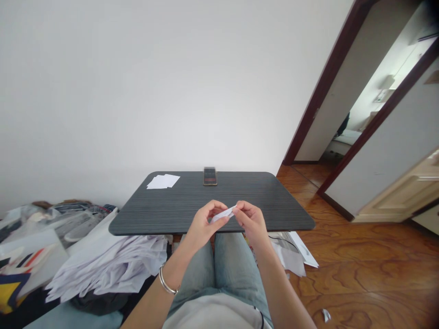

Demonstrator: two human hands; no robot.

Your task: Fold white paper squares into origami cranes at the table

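Paper strip (222,214) spans the gap between your hands, above the near edge of the table, and rises slightly to the right. Your left hand (206,222) pinches its left end between thumb and fingers. Your right hand (250,221) pinches its right end in the same manner. Both hands are clamped on the strip and stand close together, just apart at the fingertips. A metal bangle (167,280) circles your left wrist.

Below your hands, note your denim-covered legs (219,265) and the dark grey table (260,196) directly ahead of them. On the table, locate a small stack of white paper (163,182) near the far left corner. A phone (210,176) lies near the far edge, about midway along it.

To the left of your legs, a heap of crumpled white sheets (109,269) rests on assorted items. To the right, loose papers (291,251) with a black cable lie by your knee. A small white scrap (326,315) sits on the wood floor (360,269). A doorway (325,77) opens at far right.
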